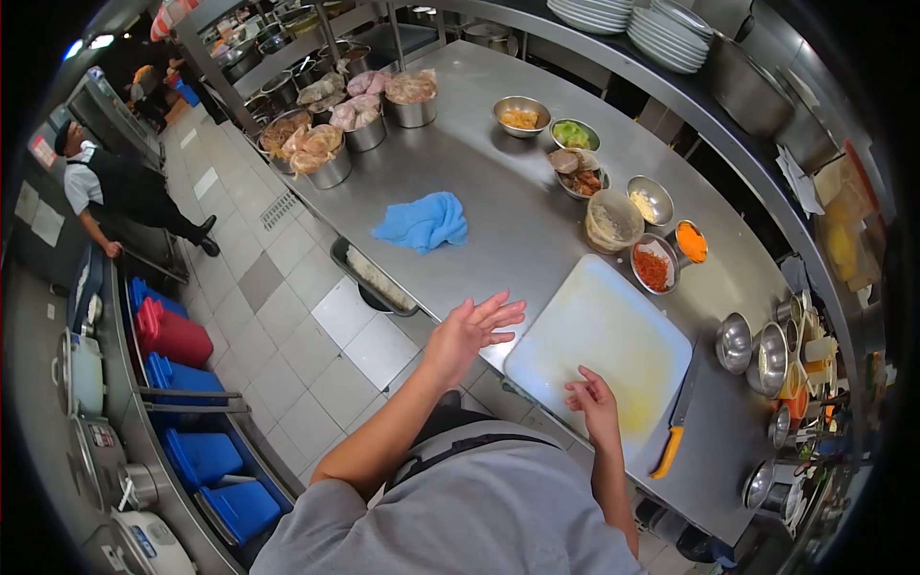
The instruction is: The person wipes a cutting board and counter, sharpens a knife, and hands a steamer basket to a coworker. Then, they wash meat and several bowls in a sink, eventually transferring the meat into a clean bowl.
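My left hand (pixel 471 332) is raised near the table's front edge, fingers stretched and apart, holding nothing. Over the white cutting board (pixel 613 331) hangs my right hand (pixel 596 402), its fingers loosely bent and apart, with nothing in them. Yellowish stains mark the board. A knife with a yellow handle (pixel 668 452) lies along the board's right side. Beyond the board stand a plastic tub (pixel 613 221), a bowl of shredded red food (pixel 653 264) and a cup of orange food (pixel 691 242). A crumpled blue cloth (pixel 422 222) rests further left on the steel table.
Metal pots with bagged food (pixel 412 91) stand at the table's far left. More small bowls (pixel 521 116) sit at the back. Steel bowls (pixel 734 342) line the right side. Plates (pixel 668 36) are stacked on the overhead shelf. A person (pixel 120 187) stands across the tiled floor.
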`<state>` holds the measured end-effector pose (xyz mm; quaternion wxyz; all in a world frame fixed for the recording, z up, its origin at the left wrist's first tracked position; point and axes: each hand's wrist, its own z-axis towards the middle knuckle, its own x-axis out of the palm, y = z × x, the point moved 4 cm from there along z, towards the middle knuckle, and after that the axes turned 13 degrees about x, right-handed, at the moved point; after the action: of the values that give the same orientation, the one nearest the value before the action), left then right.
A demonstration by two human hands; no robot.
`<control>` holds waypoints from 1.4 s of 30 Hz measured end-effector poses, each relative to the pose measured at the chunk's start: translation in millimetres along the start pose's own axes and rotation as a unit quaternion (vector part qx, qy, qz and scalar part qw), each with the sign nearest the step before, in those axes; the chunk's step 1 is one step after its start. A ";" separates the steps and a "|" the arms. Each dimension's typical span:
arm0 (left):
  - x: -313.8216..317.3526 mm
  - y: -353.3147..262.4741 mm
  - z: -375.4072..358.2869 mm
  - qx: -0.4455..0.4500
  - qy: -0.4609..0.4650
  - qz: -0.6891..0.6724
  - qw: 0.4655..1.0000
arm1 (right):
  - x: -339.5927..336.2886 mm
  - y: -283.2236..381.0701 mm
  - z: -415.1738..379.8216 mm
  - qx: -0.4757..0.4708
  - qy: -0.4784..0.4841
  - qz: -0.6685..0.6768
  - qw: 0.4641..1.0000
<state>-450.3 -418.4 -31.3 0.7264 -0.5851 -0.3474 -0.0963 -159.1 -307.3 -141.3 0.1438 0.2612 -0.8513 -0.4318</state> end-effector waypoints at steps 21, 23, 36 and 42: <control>-236.5 -51.4 178.0 0.063 -0.117 0.768 0.626 | 111.3 28.3 26.4 0.009 0.027 -0.054 0.998; -225.1 -22.6 166.4 0.055 -0.047 0.848 0.526 | 110.8 27.9 22.8 0.001 0.020 -0.047 0.999; -59.5 26.9 111.8 0.070 0.178 0.694 0.694 | 31.5 -14.4 -27.0 0.021 -0.134 0.067 0.988; -73.0 116.9 110.2 0.135 0.305 0.703 0.628 | 17.4 -9.0 -39.4 0.040 -0.181 0.054 0.981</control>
<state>-483.7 -302.1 -159.9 0.7091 -0.4842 0.4016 0.3183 -152.0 -347.6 -125.2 0.0002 0.1377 -0.8926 -0.4294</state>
